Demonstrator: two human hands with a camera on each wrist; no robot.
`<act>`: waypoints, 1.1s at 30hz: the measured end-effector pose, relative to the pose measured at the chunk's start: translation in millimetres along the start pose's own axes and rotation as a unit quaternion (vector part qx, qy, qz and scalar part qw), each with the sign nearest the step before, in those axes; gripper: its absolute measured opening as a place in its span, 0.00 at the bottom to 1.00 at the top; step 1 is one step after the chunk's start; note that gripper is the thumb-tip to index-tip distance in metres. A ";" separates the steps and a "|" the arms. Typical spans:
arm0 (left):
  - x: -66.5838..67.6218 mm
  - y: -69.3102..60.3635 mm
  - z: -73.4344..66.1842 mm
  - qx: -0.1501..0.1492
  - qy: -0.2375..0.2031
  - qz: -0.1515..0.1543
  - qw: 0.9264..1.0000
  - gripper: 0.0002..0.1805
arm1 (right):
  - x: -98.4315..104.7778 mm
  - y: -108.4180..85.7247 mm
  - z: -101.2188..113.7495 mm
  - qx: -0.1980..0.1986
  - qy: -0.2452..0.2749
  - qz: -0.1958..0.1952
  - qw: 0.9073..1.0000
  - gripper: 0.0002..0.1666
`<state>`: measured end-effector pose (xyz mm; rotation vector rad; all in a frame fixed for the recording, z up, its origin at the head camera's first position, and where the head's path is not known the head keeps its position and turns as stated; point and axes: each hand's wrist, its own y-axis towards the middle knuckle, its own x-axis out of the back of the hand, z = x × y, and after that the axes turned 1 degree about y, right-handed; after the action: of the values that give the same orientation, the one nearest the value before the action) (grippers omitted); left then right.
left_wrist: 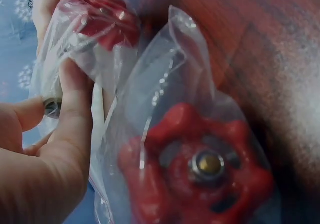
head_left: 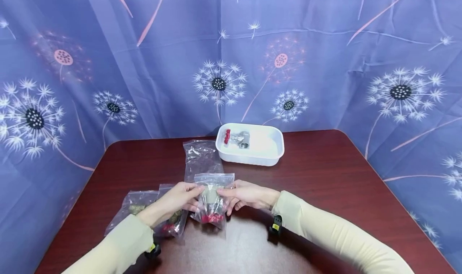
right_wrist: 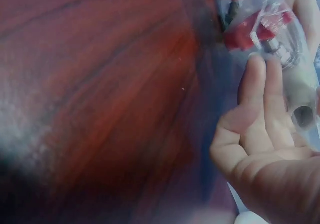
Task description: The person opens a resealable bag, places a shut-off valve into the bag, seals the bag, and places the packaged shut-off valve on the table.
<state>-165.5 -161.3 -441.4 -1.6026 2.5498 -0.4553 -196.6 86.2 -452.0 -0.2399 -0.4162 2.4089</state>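
Note:
Between the two hands is a clear zip bag (head_left: 221,179) holding a valve with a red handwheel (head_left: 212,218), the wheel toward the near edge. My left hand (head_left: 177,198) pinches the bag's left side; my right hand (head_left: 249,194) pinches its right side. In the left wrist view, the left hand (left_wrist: 60,149) has thumb and fingers at the valve's pipe end (left_wrist: 52,107). The right wrist view shows the right hand (right_wrist: 270,139) with fingers along the bagged valve (right_wrist: 299,91), beside its red wheel (right_wrist: 257,30).
A white tray (head_left: 267,161) at the back holds an unbagged valve (head_left: 244,140) with a red wheel. An empty-looking clear bag (head_left: 203,157) lies left of the tray. Two bagged valves lie at left, one with brass-coloured parts (head_left: 136,208), another with a red wheel (head_left: 168,227).

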 end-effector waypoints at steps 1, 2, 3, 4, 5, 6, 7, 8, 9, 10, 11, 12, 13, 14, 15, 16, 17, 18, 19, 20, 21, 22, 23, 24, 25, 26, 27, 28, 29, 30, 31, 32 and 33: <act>0.1 0.0 -0.2 0.002 0.001 0.003 1.000 0.19 | -0.6 -0.1 -0.7 -0.001 0.002 0.001 1.000 0.18; 0.2 0.2 -0.1 0.007 0.001 0.007 1.000 0.19 | -1.0 0.3 -1.8 -0.003 0.005 0.004 1.000 0.18; 0.2 0.3 0.1 0.011 0.003 0.009 1.000 0.18 | -1.4 1.1 -3.2 -0.007 0.008 0.007 1.000 0.18; 0.4 0.3 0.9 0.015 0.002 0.013 1.000 0.18 | -2.1 2.1 -4.6 -0.009 0.011 0.008 1.000 0.18; 0.5 0.4 1.6 0.020 0.002 0.015 1.000 0.18 | -2.8 3.0 -5.7 -0.013 0.013 0.011 1.000 0.18; 0.7 0.2 2.1 0.024 0.001 0.019 1.000 0.18 | -3.5 4.1 -6.8 -0.016 0.014 0.012 1.000 0.18; 1.1 -0.1 2.8 0.030 -0.001 0.021 0.999 0.18 | -4.2 5.1 -7.8 -0.019 0.013 0.014 1.000 0.18; 1.5 -0.3 3.5 0.034 -0.002 0.021 0.999 0.18 | -4.8 6.2 -8.4 -0.021 0.012 0.015 1.000 0.18; 1.9 -0.8 4.2 0.036 -0.001 0.021 0.999 0.18 | -5.5 7.1 -8.8 -0.022 0.012 0.016 1.000 0.18; 2.3 -1.2 5.2 0.036 -0.001 0.023 0.999 0.19 | -5.9 7.9 -8.9 -0.023 0.011 0.017 1.000 0.18; 2.6 -1.3 6.2 0.040 -0.001 0.022 0.999 0.19 | -6.2 8.5 -8.8 -0.025 0.012 0.019 0.999 0.18; 2.7 -1.6 7.4 0.043 0.001 0.023 0.999 0.18 | -6.5 9.0 -8.8 -0.028 0.013 0.020 0.999 0.19; 2.8 -1.4 9.2 0.047 0.003 0.024 0.999 0.18 | -6.8 9.5 -9.1 -0.031 0.015 0.021 0.999 0.19; 2.5 -1.3 11.1 0.049 0.007 0.026 0.998 0.18 | -7.1 9.8 -9.5 -0.036 0.018 0.021 0.999 0.19; 2.0 -1.3 13.1 0.051 0.010 0.027 0.998 0.17 | -7.6 10.0 -10.1 -0.041 0.020 0.021 0.999 0.20; 1.4 -1.1 15.1 0.055 0.013 0.026 0.998 0.17 | -8.0 10.0 -10.8 -0.048 0.024 0.021 0.998 0.20; 0.7 -0.6 16.6 0.059 0.016 0.023 0.998 0.17 | -8.5 10.1 -11.6 -0.054 0.026 0.019 0.998 0.20; -0.2 -0.3 17.8 0.062 0.019 0.019 0.998 0.17 | -9.1 10.1 -12.7 -0.060 0.027 0.014 0.998 0.21; -1.5 0.5 18.5 0.063 0.022 0.014 0.998 0.18 | -9.5 9.6 -13.9 -0.067 0.030 0.010 0.997 0.21; -2.8 1.1 19.4 0.063 0.026 0.008 0.998 0.18 | -10.0 9.0 -14.9 -0.072 0.032 0.003 0.997 0.21; -4.3 1.6 19.6 0.064 0.031 0.000 0.997 0.18 | -10.4 8.5 -16.1 -0.076 0.035 -0.002 0.996 0.21; -5.8 2.0 19.5 0.065 0.037 -0.009 0.997 0.18 | -10.6 8.3 -17.4 -0.078 0.038 -0.007 0.996 0.21; -7.4 2.4 19.3 0.065 0.044 -0.018 0.997 0.18 | -10.7 8.0 -18.4 -0.078 0.039 -0.011 0.996 0.21; -9.1 2.3 18.9 0.063 0.053 -0.026 0.996 0.18 | -10.7 7.8 -19.3 -0.079 0.041 -0.015 0.996 0.20; -10.7 2.1 18.6 0.060 0.063 -0.035 0.996 0.18 | -10.6 7.7 -20.2 -0.078 0.043 -0.018 0.996 0.20; -12.5 1.6 18.0 0.058 0.074 -0.043 0.995 0.18 | -10.4 7.8 -21.2 -0.076 0.045 -0.019 0.996 0.19; -14.4 0.8 17.2 0.055 0.085 -0.053 0.993 0.17 | -10.1 8.0 -22.1 -0.075 0.047 -0.019 0.996 0.19; -16.2 0.1 16.9 0.051 0.095 -0.063 0.992 0.16 | -9.9 8.1 -22.5 -0.074 0.047 -0.018 0.996 0.19; -17.9 -0.8 16.7 0.049 0.103 -0.071 0.991 0.15 | -9.8 8.1 -22.9 -0.073 0.047 -0.016 0.996 0.19; -19.6 -1.7 16.4 0.048 0.110 -0.081 0.989 0.14 | -9.7 8.1 -23.3 -0.073 0.046 -0.016 0.996 0.20; -21.1 -2.5 16.2 0.046 0.116 -0.089 0.988 0.13 | -9.6 8.0 -23.7 -0.073 0.046 -0.014 0.996 0.20; -22.2 -3.3 16.0 0.045 0.121 -0.096 0.987 0.12 | -9.6 7.7 -23.7 -0.072 0.044 -0.014 0.996 0.20; -22.9 -3.9 15.8 0.044 0.122 -0.100 0.986 0.12 | -9.6 7.1 -23.6 -0.071 0.043 -0.014 0.996 0.21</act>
<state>-148.3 -145.5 -457.1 -1.8845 2.4985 -0.8208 -186.9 80.2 -475.9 -0.3956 -0.5488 2.3349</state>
